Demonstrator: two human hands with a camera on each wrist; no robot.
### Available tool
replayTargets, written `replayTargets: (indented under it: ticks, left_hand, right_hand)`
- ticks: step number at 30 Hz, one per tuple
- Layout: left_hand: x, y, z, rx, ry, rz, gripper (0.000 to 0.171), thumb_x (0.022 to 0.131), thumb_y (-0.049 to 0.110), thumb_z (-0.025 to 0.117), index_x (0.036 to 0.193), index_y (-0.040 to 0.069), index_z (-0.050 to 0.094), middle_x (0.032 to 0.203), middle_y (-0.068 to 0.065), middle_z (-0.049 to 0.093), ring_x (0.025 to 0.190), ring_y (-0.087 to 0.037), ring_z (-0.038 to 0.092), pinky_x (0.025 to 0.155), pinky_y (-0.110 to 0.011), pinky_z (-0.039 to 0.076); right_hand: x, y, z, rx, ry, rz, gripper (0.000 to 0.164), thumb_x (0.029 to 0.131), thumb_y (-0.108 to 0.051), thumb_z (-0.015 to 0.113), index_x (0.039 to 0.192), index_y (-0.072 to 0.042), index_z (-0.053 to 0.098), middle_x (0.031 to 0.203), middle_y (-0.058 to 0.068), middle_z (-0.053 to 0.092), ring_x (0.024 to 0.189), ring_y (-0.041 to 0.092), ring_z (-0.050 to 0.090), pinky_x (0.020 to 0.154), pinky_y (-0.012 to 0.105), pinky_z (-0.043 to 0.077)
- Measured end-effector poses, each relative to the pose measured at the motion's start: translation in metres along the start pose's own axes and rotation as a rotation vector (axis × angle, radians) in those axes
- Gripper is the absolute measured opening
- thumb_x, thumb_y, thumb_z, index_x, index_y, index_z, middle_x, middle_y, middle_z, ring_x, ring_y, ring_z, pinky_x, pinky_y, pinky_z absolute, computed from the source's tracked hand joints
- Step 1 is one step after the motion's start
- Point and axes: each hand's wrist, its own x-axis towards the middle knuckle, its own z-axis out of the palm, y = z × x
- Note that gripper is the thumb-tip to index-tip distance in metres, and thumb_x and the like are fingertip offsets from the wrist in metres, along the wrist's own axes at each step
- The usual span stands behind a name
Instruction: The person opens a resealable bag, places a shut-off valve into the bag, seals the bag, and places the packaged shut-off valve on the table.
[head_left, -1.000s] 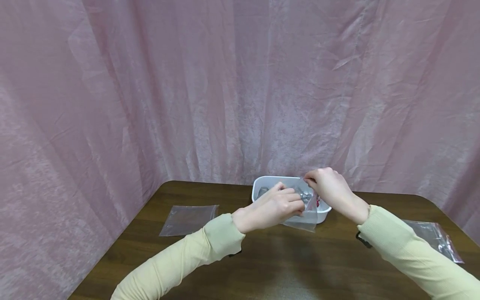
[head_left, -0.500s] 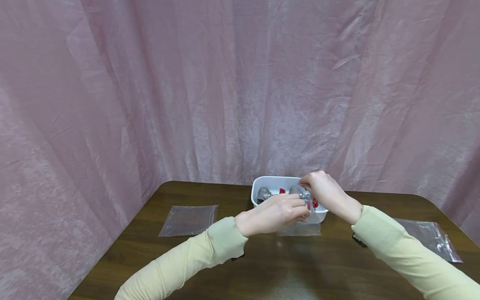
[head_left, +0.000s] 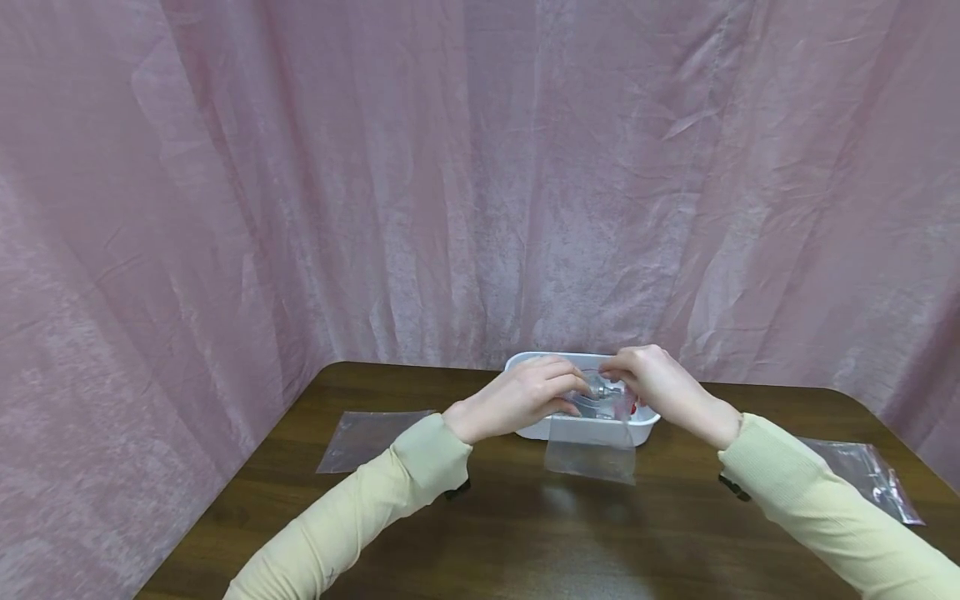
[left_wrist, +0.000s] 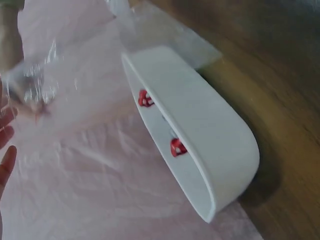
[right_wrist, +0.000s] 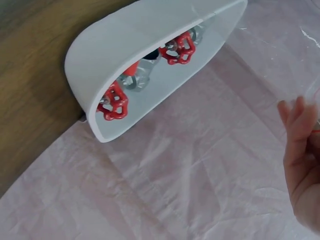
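Observation:
A clear plastic bag (head_left: 590,458) hangs between my hands, its lower part in front of the white bin (head_left: 534,430). My right hand (head_left: 660,387) pinches the bag's upper edge over the bin's right side. To the left, my left hand (head_left: 525,392) has its fingers and thumb apart beside the bag. In the left wrist view, its fingers (left_wrist: 7,132) are at the frame's edge, close to the film. Inside the bin lie grey metal valves with red handwheels; one handwheel (right_wrist: 114,104) shows near the bin's end and another handwheel (right_wrist: 179,48) farther along.
A flat clear bag (head_left: 367,440) lies on the left of the brown wooden table (head_left: 480,533). More clear plastic bags (head_left: 862,477) lie on the right, partly behind the right sleeve. A pink curtain (head_left: 480,183) hangs behind the table.
My left hand has moved left, away from the right hand, and its fingers have spread. The bag now hangs wider and lower in front of the bin. The right hand shifted only slightly.

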Motion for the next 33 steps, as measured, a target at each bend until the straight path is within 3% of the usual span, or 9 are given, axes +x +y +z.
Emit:
replayTargets:
  ticks: [7,14,19,25,33]
  left_hand:
    - [-0.009,-0.009,0.0,-0.038,0.002,0.01,0.008,0.08,0.006,0.068,0.088,0.008,0.064,0.092,0.002,0.059,0.09,-0.005,0.051,0.085,-0.015,0.034]
    - [-0.009,-0.001,0.005,-0.063,-0.031,0.048,0.025,0.08,-0.014,0.057,0.086,0.008,0.067,0.094,0.002,0.061,0.096,-0.006,0.051,0.087,-0.012,0.032]
    - [-0.01,0.001,0.004,-0.082,-0.049,-0.003,0.031,0.078,-0.017,0.056,0.083,0.01,0.069,0.089,0.005,0.06,0.086,-0.002,0.051,0.079,-0.008,0.034]
    - [-0.012,0.0,0.001,-0.116,-0.072,-0.02,0.03,0.079,-0.016,0.057,0.084,0.011,0.07,0.088,0.005,0.059,0.085,-0.002,0.049,0.076,-0.008,0.034]
    - [-0.011,0.001,-0.001,-0.126,-0.114,0.009,0.031,0.079,-0.014,0.056,0.086,0.012,0.07,0.089,0.005,0.057,0.085,-0.002,0.047,0.076,-0.007,0.034]
  right_hand:
    - [-0.001,0.005,0.004,0.038,-0.003,-0.015,0.013,0.08,0.007,0.062,0.086,-0.002,0.068,0.072,-0.003,0.059,0.043,0.005,0.046,0.037,0.019,0.038]
    - [0.0,0.006,0.008,0.072,-0.052,0.009,0.013,0.082,0.007,0.06,0.091,0.001,0.068,0.082,0.007,0.064,0.044,0.006,0.05,0.04,0.019,0.041]
    - [0.002,0.009,0.006,0.103,-0.077,0.053,0.01,0.084,0.0,0.061,0.091,-0.001,0.069,0.078,0.002,0.064,0.043,0.005,0.047,0.042,0.021,0.042]
    - [0.005,0.024,-0.004,0.236,-0.11,0.297,0.022,0.093,-0.018,0.053,0.093,0.001,0.065,0.067,-0.001,0.059,0.052,0.015,0.057,0.045,0.027,0.048]
    - [0.01,0.06,0.001,0.275,-0.163,0.677,0.026,0.092,-0.014,0.053,0.091,0.011,0.06,0.069,0.013,0.061,0.059,0.017,0.06,0.052,0.032,0.051]
